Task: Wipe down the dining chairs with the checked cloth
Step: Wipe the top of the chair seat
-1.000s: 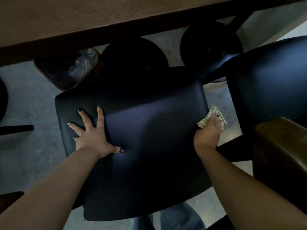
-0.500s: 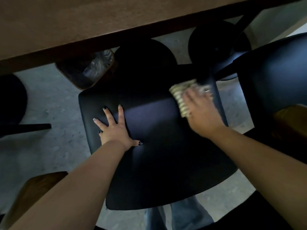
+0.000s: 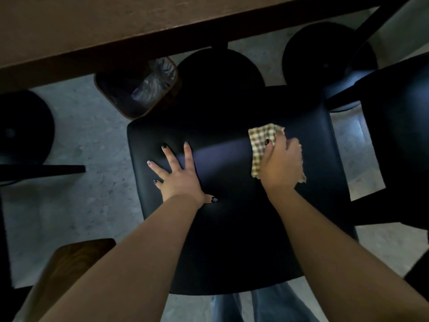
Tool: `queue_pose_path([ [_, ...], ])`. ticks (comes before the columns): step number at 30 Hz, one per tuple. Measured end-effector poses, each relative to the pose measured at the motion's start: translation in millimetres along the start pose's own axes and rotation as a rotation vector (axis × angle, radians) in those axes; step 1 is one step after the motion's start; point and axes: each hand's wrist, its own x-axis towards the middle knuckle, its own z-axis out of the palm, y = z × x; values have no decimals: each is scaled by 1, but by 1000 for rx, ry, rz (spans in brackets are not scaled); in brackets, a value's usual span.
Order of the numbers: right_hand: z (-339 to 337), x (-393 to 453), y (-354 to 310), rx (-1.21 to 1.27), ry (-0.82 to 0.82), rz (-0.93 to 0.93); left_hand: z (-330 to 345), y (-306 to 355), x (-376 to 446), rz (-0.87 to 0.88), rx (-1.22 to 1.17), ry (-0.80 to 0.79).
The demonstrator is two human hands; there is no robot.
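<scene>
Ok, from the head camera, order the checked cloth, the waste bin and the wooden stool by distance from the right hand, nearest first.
1. checked cloth, under the right hand on the chair seat.
2. waste bin, under the table edge, far left.
3. wooden stool, bottom-left corner.

Your forearms are bare from wrist to elbow, with no sleeves, watch or bracelet showing. On your left hand (image 3: pixel 180 180) the nails are long: most are painted dark, nearly black, the thumbnail carries a pale speckled pattern, and two nails are a light shade. Your right hand (image 3: pixel 279 165) shows one dark nail. At 6 o'clock, your legs wear light blue denim (image 3: pixel 260 305).
</scene>
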Motion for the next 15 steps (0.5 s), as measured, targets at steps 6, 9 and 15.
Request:
queue_pose_path([
  [6, 4, -3, 1, -13, -65, -237, 3, 0, 2, 3, 5, 18],
  [9, 0, 15, 23, -181, -120, -691, 4, -1, 2, 4, 12, 23],
  [15, -23, 77, 40, -95, -4, -115, 5, -1, 1, -1, 18, 43],
])
